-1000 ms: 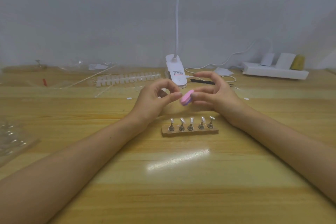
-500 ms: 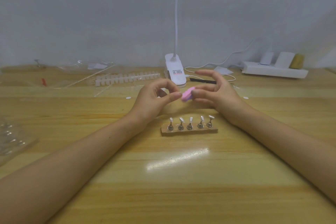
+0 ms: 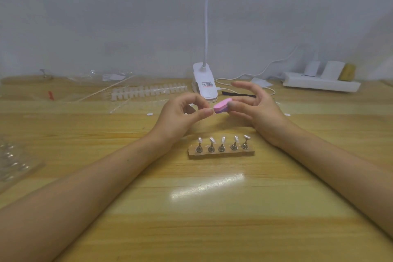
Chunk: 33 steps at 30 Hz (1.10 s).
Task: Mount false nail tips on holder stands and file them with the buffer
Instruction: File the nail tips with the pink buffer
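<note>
Pinching a small pale nail tip [image 3: 210,110] between thumb and forefinger of the left hand [image 3: 178,117], up off the wooden table [image 3: 191,229]. Gripping the pink buffer [image 3: 221,107] in the right hand [image 3: 259,112], thumb and middle fingers curled round it, forefinger lifted straight. Holding the buffer's end right against that tip, above and behind the holder base [image 3: 225,154], five stands [image 3: 221,147] in a row, mounted tips [image 3: 223,139] on top. Sitting further back, a white clip lamp [image 3: 205,86].
</note>
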Motion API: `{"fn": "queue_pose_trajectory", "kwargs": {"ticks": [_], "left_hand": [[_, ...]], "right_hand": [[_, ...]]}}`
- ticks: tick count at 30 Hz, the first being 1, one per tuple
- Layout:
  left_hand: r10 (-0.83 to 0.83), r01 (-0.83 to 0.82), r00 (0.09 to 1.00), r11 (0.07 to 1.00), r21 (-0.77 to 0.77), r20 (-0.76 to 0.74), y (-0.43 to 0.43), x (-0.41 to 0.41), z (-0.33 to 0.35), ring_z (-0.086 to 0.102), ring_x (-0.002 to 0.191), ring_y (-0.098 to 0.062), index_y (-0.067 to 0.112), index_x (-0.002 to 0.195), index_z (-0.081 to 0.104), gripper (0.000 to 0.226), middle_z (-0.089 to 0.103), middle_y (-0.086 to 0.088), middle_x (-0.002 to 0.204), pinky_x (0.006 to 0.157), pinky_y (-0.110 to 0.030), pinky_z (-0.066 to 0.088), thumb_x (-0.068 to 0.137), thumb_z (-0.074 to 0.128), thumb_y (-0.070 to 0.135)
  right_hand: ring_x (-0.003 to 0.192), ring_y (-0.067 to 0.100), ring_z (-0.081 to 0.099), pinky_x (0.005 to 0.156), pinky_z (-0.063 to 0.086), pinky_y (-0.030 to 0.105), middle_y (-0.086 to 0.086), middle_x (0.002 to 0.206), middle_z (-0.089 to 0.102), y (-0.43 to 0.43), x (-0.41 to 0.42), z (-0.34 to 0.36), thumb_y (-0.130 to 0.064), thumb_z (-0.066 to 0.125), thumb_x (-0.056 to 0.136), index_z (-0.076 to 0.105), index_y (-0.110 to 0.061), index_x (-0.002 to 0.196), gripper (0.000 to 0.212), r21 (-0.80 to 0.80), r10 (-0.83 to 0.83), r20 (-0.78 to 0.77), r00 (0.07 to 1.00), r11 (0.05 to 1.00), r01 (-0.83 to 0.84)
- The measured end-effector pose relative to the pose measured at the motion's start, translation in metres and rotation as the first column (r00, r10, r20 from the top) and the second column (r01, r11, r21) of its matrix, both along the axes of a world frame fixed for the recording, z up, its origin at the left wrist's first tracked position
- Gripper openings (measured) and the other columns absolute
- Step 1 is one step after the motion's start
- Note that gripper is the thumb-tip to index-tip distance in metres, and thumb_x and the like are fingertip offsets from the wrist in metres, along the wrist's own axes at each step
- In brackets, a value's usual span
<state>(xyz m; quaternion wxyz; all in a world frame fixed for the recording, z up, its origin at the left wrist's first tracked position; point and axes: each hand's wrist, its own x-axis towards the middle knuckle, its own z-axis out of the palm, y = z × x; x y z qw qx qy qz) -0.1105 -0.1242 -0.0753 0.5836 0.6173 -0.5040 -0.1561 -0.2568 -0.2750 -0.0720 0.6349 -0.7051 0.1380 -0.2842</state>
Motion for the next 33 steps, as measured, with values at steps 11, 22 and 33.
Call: {"fn": "queue_pose_trajectory", "kwargs": {"ticks": [11,22,33], "left_hand": [[0.0,-0.001,1.0,1.0,-0.005,-0.022,0.0008,0.0001,0.0003,0.039,0.04,0.001,0.012,0.08,0.065,0.011,0.056,0.019,0.054,0.041,-0.009,0.029,0.088,0.071,0.014],[-0.002,0.002,1.0,1.0,-0.005,-0.013,-0.0009,0.0014,-0.0019,0.042,0.044,0.001,0.017,0.077,0.065,0.013,0.057,0.019,0.057,0.044,-0.01,0.033,0.087,0.073,0.016],[0.004,-0.004,1.0,1.0,-0.004,0.027,-0.0017,0.0027,-0.0032,0.044,0.048,0.001,0.018,0.077,0.065,0.013,0.058,0.019,0.06,0.047,-0.009,0.033,0.087,0.073,0.017]], "right_hand": [[0.098,0.026,0.074,0.082,0.06,0.032,0.012,0.104,0.076,0.0043,0.0009,-0.0008,-0.003,0.073,0.087,0.054,-0.022,0.137,0.057,-0.104,0.129,-0.083,0.988,0.985,-0.137],[0.092,0.019,0.074,0.078,0.058,0.026,0.007,0.1,0.077,-0.0004,0.0026,-0.0021,-0.004,0.072,0.086,0.053,-0.016,0.133,0.052,-0.013,0.003,0.015,1.0,1.0,-0.003],[0.099,0.032,0.073,0.086,0.06,0.04,0.015,0.106,0.074,0.0018,0.0034,-0.0036,-0.002,0.073,0.086,0.052,-0.02,0.136,0.057,-0.08,0.181,-0.083,0.98,0.979,-0.188]]}}
